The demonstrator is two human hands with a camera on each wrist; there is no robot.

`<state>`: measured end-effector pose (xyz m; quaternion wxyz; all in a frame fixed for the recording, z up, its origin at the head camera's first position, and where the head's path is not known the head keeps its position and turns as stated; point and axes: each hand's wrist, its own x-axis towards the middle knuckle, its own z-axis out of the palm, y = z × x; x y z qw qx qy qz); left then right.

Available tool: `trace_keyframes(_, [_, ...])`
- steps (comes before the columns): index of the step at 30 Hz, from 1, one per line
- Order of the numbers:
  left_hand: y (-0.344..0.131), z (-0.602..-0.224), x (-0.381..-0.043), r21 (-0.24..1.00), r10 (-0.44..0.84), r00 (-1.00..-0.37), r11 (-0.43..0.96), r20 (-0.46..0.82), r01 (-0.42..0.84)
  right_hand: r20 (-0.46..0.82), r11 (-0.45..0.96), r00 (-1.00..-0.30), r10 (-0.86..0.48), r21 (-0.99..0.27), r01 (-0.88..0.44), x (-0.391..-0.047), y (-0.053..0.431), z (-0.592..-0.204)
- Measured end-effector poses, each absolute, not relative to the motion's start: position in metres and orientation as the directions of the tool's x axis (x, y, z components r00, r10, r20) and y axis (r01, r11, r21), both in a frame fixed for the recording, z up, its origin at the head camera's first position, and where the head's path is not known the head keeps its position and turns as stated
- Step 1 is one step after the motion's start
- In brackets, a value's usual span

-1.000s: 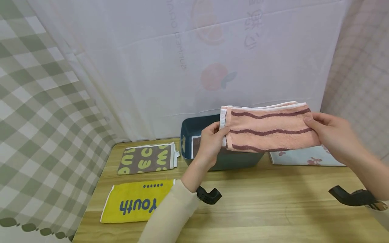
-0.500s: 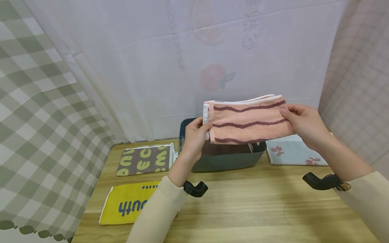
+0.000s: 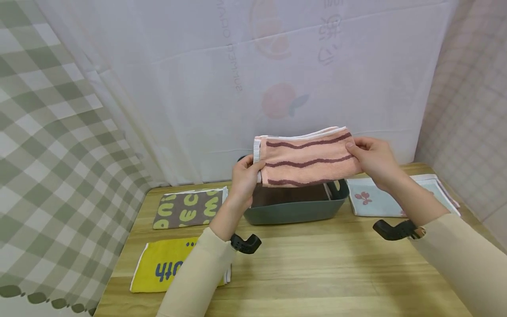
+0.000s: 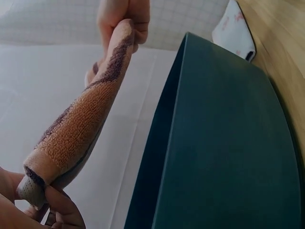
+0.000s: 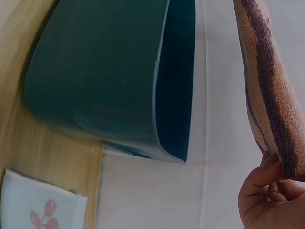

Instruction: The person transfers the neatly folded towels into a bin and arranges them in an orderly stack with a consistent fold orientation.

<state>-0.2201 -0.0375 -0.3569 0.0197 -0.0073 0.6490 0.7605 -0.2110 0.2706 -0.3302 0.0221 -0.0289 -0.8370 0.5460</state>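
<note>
Your left fingers (image 3: 256,166) and right fingers (image 3: 368,142) pinch one fuzzy, stripy towel (image 3: 305,157) above one smooth, maybe plastic bin (image 3: 293,214), with three flat cloths (image 3: 186,210) on the desk (image 3: 309,273).

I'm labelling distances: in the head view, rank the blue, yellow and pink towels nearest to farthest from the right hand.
1. Pink towel: held by the right hand.
2. Blue towel: right of the bin.
3. Yellow towel: at the left.
</note>
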Motion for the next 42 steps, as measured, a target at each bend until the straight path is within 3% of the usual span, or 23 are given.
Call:
trace_keyframes(16, [-0.046,-0.386,-0.23,0.988,-0.057,-0.993,-0.119,-0.108,-0.101,-0.034,0.405,-0.999,0.031,-0.913,0.044,-0.222,0.245,-0.363])
trace_keyframes(24, [-0.042,-0.396,-0.237,0.984,-0.043,-0.986,-0.075,-0.163,-0.159,0.011,0.514,-0.999,0.043,-0.858,0.013,-0.228,0.24,-0.373])
trace_keyframes(33, [-0.044,-0.399,-0.239,0.977,-0.035,-0.977,0.012,-0.212,-0.212,0.114,0.73,-0.993,0.027,-0.681,-0.059,-0.232,0.222,-0.379])
trace_keyframes(42, [-0.045,-0.401,-0.239,0.954,-0.021,-0.959,0.101,-0.283,-0.284,0.069,0.773,-0.997,-0.027,-0.631,-0.065,-0.234,0.209,-0.387])
